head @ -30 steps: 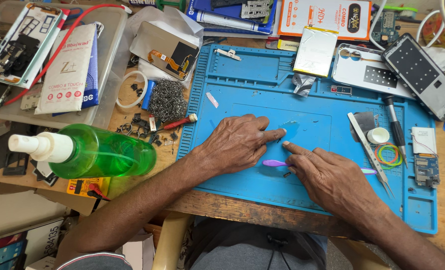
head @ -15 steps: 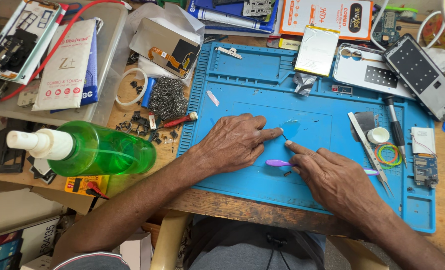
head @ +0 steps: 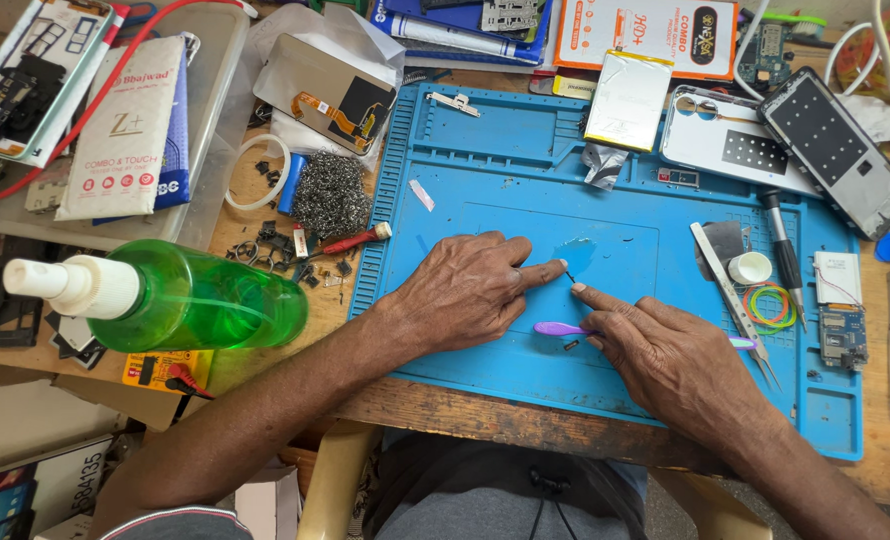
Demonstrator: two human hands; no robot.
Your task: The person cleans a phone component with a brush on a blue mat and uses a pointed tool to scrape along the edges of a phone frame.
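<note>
Fingers of both hands meet at a tiny dark part (head: pixel 569 277) on the blue mat (head: pixel 485 190), just near of a wet patch. Far left, green spray bottle (head: pixel 180 297) lies on its side. Left hand (head: pixel 465 290) flat, fingers released, forefinger touching the part. Right hand (head: pixel 680 365) loosely curled over a purple tool (head: pixel 557 328), forefinger tip beside the part; grasp unclear. Tweezers (head: pixel 735 300) and rubber bands (head: pixel 770 305) right.

My left hand (head: pixel 465 290) lies palm down, its fingers (head: pixel 540 273) stretched out flat and the forefinger pointing right. My right hand (head: pixel 680 365) comes in from the lower right, also palm down, forefinger extended toward the left one, the two tips nearly meeting. Both forearms are bare and angle inward.
</note>
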